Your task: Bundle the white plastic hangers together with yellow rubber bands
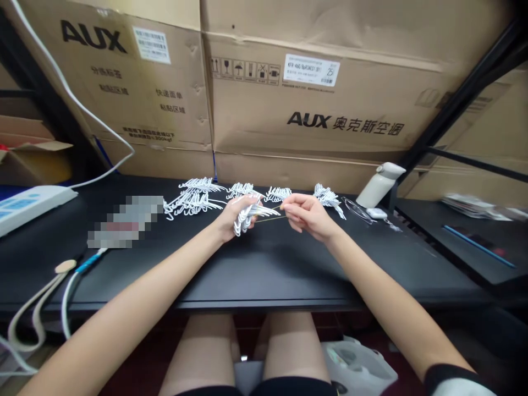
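Observation:
My left hand (227,220) is closed around a bundle of white hooks (242,222), their curved ends sticking out toward me. From this bundle a thin yellowish rubber band (270,219) stretches across to my right hand (308,215), whose thumb and fingertips pinch its far end. Both hands are above the black table (264,275). Behind them lie more bundles of white hooks: a larger pile (193,198) at the left, a bundle (240,190) in the middle, another bundle (278,193) beside it, and one bundle (327,198) on the right.
A white bottle (379,184) leans at the back right, near glasses (357,210) and a small white case (376,213). On the left are a blurred-out phone-like object (127,220) with a cable and a white power strip (35,206). Large cardboard boxes (256,121) wall off the back.

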The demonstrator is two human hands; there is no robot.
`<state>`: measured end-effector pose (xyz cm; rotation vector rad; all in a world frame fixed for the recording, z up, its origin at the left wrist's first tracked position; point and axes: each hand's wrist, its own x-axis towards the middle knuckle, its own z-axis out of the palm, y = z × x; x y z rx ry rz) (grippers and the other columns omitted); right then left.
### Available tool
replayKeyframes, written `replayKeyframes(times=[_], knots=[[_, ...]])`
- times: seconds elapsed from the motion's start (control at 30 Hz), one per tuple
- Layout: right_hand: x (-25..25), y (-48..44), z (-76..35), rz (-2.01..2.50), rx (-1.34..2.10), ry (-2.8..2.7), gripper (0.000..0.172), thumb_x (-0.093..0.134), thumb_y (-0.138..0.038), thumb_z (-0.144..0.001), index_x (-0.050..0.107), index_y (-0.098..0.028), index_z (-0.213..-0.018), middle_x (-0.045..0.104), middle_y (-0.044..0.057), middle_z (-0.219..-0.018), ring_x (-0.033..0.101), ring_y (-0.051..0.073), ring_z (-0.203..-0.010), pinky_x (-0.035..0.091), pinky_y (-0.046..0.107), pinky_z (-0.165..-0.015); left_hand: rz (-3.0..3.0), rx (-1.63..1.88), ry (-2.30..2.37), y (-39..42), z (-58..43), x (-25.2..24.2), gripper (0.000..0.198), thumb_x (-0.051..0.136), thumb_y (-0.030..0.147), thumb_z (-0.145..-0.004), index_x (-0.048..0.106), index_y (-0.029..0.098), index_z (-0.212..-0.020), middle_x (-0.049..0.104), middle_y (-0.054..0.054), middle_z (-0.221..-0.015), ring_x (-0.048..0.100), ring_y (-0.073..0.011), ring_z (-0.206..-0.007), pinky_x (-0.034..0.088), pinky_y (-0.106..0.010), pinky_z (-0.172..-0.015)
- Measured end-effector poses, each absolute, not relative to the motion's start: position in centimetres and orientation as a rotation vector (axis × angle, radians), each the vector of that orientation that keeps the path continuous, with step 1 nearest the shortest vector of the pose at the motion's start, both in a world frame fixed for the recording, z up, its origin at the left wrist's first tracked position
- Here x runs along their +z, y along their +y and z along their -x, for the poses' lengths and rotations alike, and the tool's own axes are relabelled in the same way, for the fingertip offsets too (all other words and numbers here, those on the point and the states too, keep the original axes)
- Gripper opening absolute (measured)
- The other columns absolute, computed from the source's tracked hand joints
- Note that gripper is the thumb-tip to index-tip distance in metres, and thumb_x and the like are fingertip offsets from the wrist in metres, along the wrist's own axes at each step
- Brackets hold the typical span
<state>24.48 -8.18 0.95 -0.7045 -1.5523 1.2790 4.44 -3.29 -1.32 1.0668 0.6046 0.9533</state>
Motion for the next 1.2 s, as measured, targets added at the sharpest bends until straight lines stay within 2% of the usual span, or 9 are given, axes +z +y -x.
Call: replayKeyframes(times=[0.13,0.2,0.27,0.37,0.47,0.63,0.7,0.97,1.2], knots=[[0.2,-7.7,-24.0,0.696,1.440,-1.371,0.021,0.069,-0.034,-0.079,0.058,-0.016,-0.081,0.028,-0.012,-0.049,0.018,0.002,-0.037,0.028,0.017,-0.036,-1.173,0.857,0.613,-4.2,-4.9,-1.0,0.032,0.071,0.030,-0.070,0.061,0.011,-0.092,0.063,-0.002,-0.070,0.055,-0.0089,-0.043,0.041,-0.017,-0.034],[-0.2,-7.5,-23.5,0.669,1.529,-1.261,0.021,0.068,-0.032,-0.080,0.053,-0.018,-0.077,0.025,-0.011,-0.051,0.018,0.003,-0.039,0.030,0.017,-0.038,-1.226,0.799,0.582,-4.5,-5.0,-0.8,0.031,0.071,0.031,-0.070,0.060,0.011,-0.091,0.064,-0.004,-0.073,0.059,-0.0116,-0.048,0.043,-0.018,-0.035],[-0.5,-7.3,-23.1,0.633,1.604,-1.139,0.025,0.066,-0.031,-0.080,0.047,-0.019,-0.071,0.028,-0.009,-0.055,0.030,0.005,-0.044,0.037,0.018,-0.045,-1.243,0.779,0.552,-4.8,-5.0,-0.7,0.032,0.072,0.031,-0.070,0.060,0.011,-0.093,0.067,-0.006,-0.078,0.063,-0.0142,-0.053,0.046,-0.019,-0.037],[-0.9,-6.9,-22.8,0.635,1.699,-0.999,0.026,0.062,-0.029,-0.082,0.043,-0.020,-0.066,0.040,-0.004,-0.063,0.049,0.010,-0.065,0.047,0.023,-0.063,-1.229,0.787,0.533,-4.7,-4.9,-0.8,0.036,0.072,0.030,-0.070,0.060,0.012,-0.100,0.070,-0.009,-0.088,0.067,-0.0174,-0.058,0.050,-0.021,-0.041],[-1.3,-6.7,-22.7,0.629,1.757,-0.952,0.023,0.058,-0.024,-0.083,0.043,-0.020,-0.066,0.042,-0.003,-0.064,0.050,0.012,-0.069,0.048,0.025,-0.070,-1.197,0.788,0.528,-4.6,-4.8,-1.0,0.040,0.072,0.029,-0.070,0.059,0.012,-0.104,0.071,-0.011,-0.093,0.068,-0.0175,-0.058,0.052,-0.023,-0.043],[-1.7,-7.0,-22.7,0.583,1.748,-1.181,0.015,0.062,-0.028,-0.083,0.055,-0.019,-0.074,0.032,-0.006,-0.054,0.044,0.011,-0.060,0.045,0.025,-0.065,-1.102,0.804,0.498,-4.9,-4.9,-0.8,0.033,0.068,0.025,-0.071,0.060,0.011,-0.100,0.070,-0.006,-0.081,0.062,-0.0123,-0.049,0.048,-0.020,-0.038],[-1.5,-7.2,-22.8,0.611,1.695,-1.301,0.016,0.064,-0.032,-0.082,0.058,-0.018,-0.076,0.031,-0.007,-0.051,0.043,0.011,-0.057,0.044,0.026,-0.063,-1.081,0.792,0.476,-5.2,-4.9,-0.7,0.031,0.066,0.025,-0.071,0.060,0.011,-0.098,0.069,-0.005,-0.078,0.060,-0.0109,-0.046,0.047,-0.019,-0.036],[-1.0,-7.4,-23.3,0.627,1.590,-1.475,0.024,0.064,-0.040,-0.083,0.052,-0.020,-0.079,0.031,-0.013,-0.035,0.038,0.008,-0.038,0.043,0.025,-0.058,-1.101,0.896,0.563,-4.7,-5.0,-1.1,0.030,0.067,0.025,-0.070,0.062,0.011,-0.096,0.067,-0.004,-0.077,0.059,-0.0106,-0.046,0.047,-0.020,-0.037],[-0.9,-7.6,-23.4,0.691,1.559,-1.560,0.027,0.057,-0.044,-0.087,0.047,-0.020,-0.085,0.042,-0.014,-0.032,0.037,0.007,-0.025,0.048,0.023,-0.049,-1.138,0.944,0.613,-4.5,-5.1,-1.3,0.029,0.067,0.026,-0.071,0.062,0.010,-0.095,0.066,-0.004,-0.071,0.057,-0.0101,-0.044,0.046,-0.020,-0.036]])
